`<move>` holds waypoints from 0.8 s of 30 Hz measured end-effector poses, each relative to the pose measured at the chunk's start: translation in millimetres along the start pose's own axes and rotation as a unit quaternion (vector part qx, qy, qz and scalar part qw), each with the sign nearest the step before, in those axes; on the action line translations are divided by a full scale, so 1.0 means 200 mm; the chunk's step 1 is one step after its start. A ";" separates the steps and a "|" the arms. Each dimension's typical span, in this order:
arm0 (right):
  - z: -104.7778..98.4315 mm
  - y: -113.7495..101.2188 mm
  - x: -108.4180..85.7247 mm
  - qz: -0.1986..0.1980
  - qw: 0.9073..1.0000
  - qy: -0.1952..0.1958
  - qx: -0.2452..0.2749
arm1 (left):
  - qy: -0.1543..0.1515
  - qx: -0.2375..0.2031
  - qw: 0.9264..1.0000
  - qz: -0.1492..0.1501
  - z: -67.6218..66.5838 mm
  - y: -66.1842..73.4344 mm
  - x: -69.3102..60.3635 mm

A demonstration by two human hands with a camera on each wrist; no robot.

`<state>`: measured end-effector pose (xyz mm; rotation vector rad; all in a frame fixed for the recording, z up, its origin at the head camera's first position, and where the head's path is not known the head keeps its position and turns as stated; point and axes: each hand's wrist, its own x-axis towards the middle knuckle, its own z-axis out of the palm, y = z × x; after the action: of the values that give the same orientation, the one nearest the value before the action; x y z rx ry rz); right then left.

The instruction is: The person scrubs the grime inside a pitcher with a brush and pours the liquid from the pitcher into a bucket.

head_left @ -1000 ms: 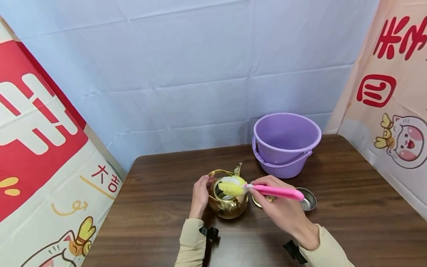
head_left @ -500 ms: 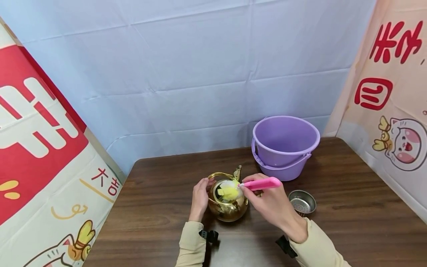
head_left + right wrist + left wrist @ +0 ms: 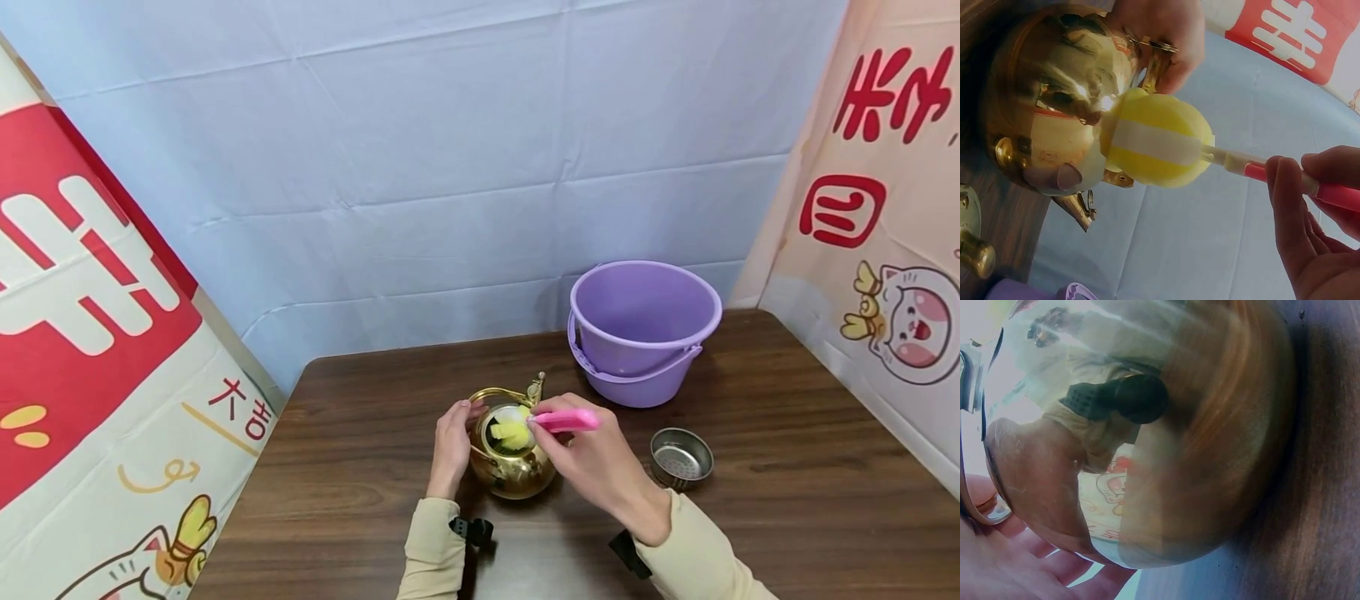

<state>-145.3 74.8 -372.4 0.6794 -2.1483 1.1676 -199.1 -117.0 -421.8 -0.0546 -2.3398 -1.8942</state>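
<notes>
A shiny gold teapot [image 3: 513, 475] stands uncovered on the table, its spout pointing away. My left hand [image 3: 452, 446] grips it at the left side; in the left wrist view the fingers [image 3: 1066, 565] lie against its round body beside the handle. My right hand [image 3: 592, 458] pinches the pink handle [image 3: 570, 419] of a sponge bottle brush. The brush's yellow and white sponge head [image 3: 1160, 140] is at the teapot's mouth, its tip partly inside; how deep it reaches is hidden.
A purple bucket [image 3: 645, 333] stands at the back right. A metal strainer [image 3: 681, 458] lies right of my right hand. The gold lid [image 3: 975, 250] rests on the table near the teapot. Printed cloths surround the wooden table [image 3: 352, 467].
My right hand has moved left and brought the sponge head down into the teapot's mouth, with the pink handle tilting up. My left hand has kept its place on the teapot.
</notes>
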 end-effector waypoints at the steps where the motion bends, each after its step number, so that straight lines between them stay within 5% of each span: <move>1: 0.01 0.00 0.00 -0.002 1.000 0.001 0.001 | -0.001 -0.001 1.000 -0.001 0.00 0.00 0.00; 9: 0.04 0.01 -0.04 -0.015 1.000 0.015 -0.001 | -0.007 -0.004 1.000 -0.003 0.00 -0.01 0.00; 17: 0.06 0.04 -0.06 -0.030 0.999 0.039 -0.001 | 0.003 -0.002 1.000 -0.006 0.02 -0.19 0.09; 24: 0.07 0.06 -0.08 -0.014 0.999 0.042 0.006 | 0.004 0.005 1.000 0.009 0.01 -0.21 0.10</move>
<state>-146.0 70.0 -395.6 0.6533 -2.0577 1.1736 -223.6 -124.6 -460.9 -0.0668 -2.3347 -1.8703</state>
